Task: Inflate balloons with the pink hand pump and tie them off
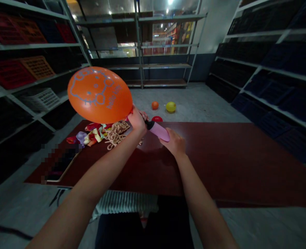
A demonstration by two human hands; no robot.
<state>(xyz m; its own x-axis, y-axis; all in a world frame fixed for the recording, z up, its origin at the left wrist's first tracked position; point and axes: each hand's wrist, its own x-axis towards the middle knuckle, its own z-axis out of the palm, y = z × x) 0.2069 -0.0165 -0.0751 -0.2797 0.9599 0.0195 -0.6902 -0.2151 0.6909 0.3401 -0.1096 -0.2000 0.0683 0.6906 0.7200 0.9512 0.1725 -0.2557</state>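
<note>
An inflated orange balloon (101,93) with a cartoon cat print floats to the left, above the table (220,155). My left hand (137,119) is closed around its neck, where the balloon meets the nozzle end of a hand pump; the exact fit is hidden by the fingers. The balloon pump (159,130) has a pink body and a black collar. Wrapped round its rear end is my right hand (176,142). Just beyond my left wrist lie a tangle of beige cord (116,134) and a heap of uninflated coloured balloons (96,134).
A dark tablet-like device (63,164), partly pixelated, lies at the table's left end. On the floor beyond are an orange balloon (155,105), a yellow balloon (171,107) and a red balloon (157,119). Shelves with crates (37,66) line the sides.
</note>
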